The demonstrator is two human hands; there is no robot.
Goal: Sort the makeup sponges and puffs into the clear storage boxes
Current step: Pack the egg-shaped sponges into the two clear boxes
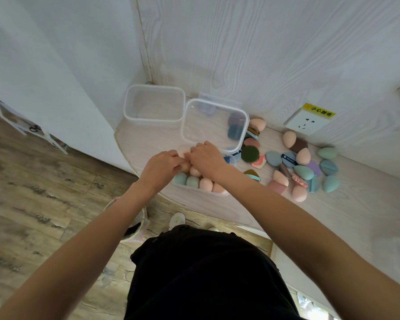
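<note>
- Both hands met over the near box (pixel 202 189) at the worktop's (pixel 333 213) front edge; it already held a row of peach and green sponges (pixel 206 184).
- The left hand (pixel 163 166) pinched a peach sponge (pixel 185 166) with curled fingers; the right hand (pixel 206 158) curled beside it, though what it gripped was hidden.
- Doing this well likely meant pressing each sponge down beside its neighbours so the rows stayed tight.
- A loose pile of sponges and puffs (pixel 303 167) waited to the right; a lid (pixel 214 125) and an empty box (pixel 154 105) sat behind.
- Overfilling risked springy sponges popping back out.
</note>
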